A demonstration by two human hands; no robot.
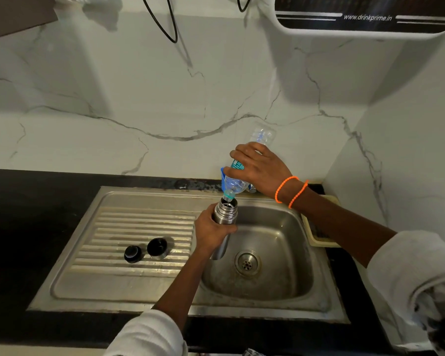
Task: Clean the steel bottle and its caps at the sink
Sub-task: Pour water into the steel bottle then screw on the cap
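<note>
My left hand (211, 228) grips the steel bottle (225, 214) around its upper body, holding it upright over the left side of the sink basin (280, 265). Its mouth is uncapped. My right hand (260, 167) grips a clear plastic water bottle (261, 136) tipped neck-down, its teal neck touching the steel bottle's mouth. Two caps lie on the ribbed drainboard (118, 227): a small black inner cap (132, 253) and a larger steel-and-black outer cap (157, 248) beside it.
The drain (247, 263) sits in the basin's middle. A cream-coloured tray (319, 235) rests on the dark counter at the sink's right edge. A water purifier (365, 15) hangs on the marble wall above. Black cables (165, 21) dangle at the top.
</note>
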